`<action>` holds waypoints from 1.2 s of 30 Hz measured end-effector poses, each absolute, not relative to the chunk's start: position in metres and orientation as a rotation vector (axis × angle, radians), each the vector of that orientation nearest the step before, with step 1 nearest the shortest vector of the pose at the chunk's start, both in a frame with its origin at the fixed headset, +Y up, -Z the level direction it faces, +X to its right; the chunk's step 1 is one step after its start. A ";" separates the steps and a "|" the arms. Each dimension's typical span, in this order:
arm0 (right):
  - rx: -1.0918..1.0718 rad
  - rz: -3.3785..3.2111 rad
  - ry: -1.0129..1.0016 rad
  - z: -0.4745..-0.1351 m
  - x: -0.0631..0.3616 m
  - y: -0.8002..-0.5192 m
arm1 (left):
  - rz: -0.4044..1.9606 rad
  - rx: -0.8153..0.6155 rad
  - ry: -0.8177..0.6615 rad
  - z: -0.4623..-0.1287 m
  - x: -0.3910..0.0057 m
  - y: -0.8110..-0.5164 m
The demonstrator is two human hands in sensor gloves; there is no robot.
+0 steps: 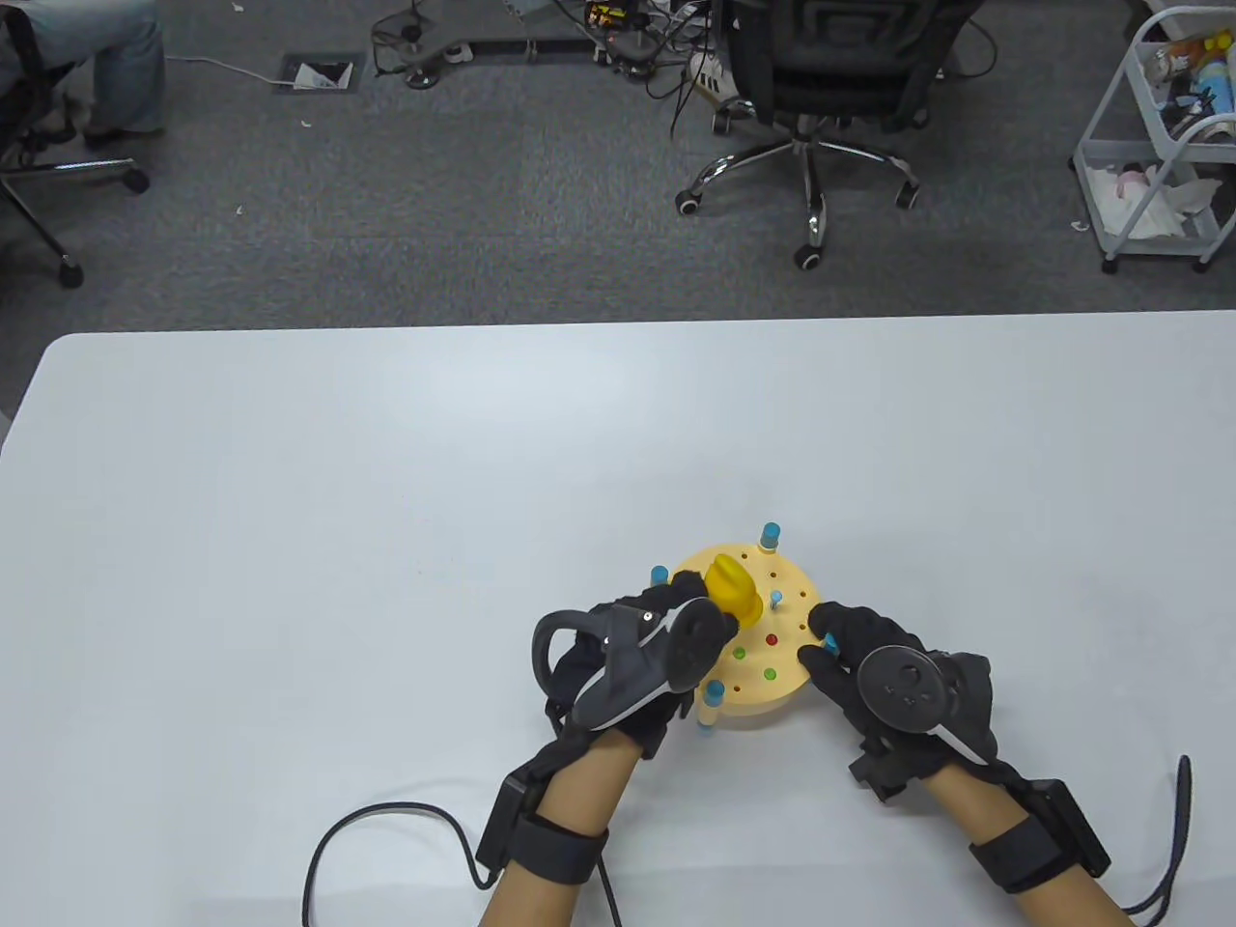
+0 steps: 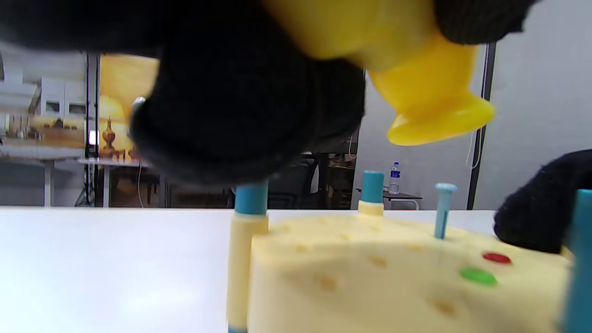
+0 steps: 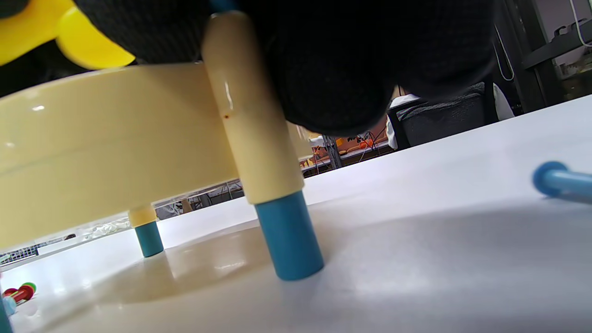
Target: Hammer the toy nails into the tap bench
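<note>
The round pale yellow tap bench [image 1: 763, 690] stands on blue-tipped legs near the table's front. My left hand [image 1: 700, 603] grips the yellow toy hammer [image 1: 729, 587], whose head [image 2: 434, 108] hangs just above the bench top [image 2: 393, 277]. A light blue nail [image 1: 775, 601] [image 2: 444, 208] stands upright in a hole, most of its shaft showing. Red [image 2: 497, 257] and green [image 2: 477, 276] nails sit flush with the top. My right hand [image 1: 821, 647] holds the bench's right rim at a leg post [image 3: 252, 129]; its fingers [image 2: 541, 208] curl over the edge.
A blue nail [image 3: 562, 182] lies on the table to the bench's right, and red and green nail ends [image 3: 21, 292] lie under the bench. A black cable [image 1: 386, 821] loops by the front edge. Beyond the table stand an office chair [image 1: 821, 87] and a white cart [image 1: 1159, 145].
</note>
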State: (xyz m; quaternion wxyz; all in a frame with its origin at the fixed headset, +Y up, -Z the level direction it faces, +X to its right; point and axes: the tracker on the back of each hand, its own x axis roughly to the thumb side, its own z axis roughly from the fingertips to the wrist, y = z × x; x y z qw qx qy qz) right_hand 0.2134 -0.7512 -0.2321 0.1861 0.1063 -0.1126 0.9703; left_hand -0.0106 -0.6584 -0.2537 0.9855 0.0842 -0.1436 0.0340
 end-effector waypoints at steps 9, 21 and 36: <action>0.307 2.743 -0.309 -0.233 0.213 -0.752 | -0.353 0.135 -0.292 -0.267 0.047 -0.674; 0.306 2.750 -0.303 -0.233 0.212 -0.752 | -0.194 0.199 -0.351 -0.265 0.061 -0.659; 0.303 2.753 -0.280 -0.234 0.212 -0.753 | -0.157 0.160 -0.270 -0.257 0.049 -0.639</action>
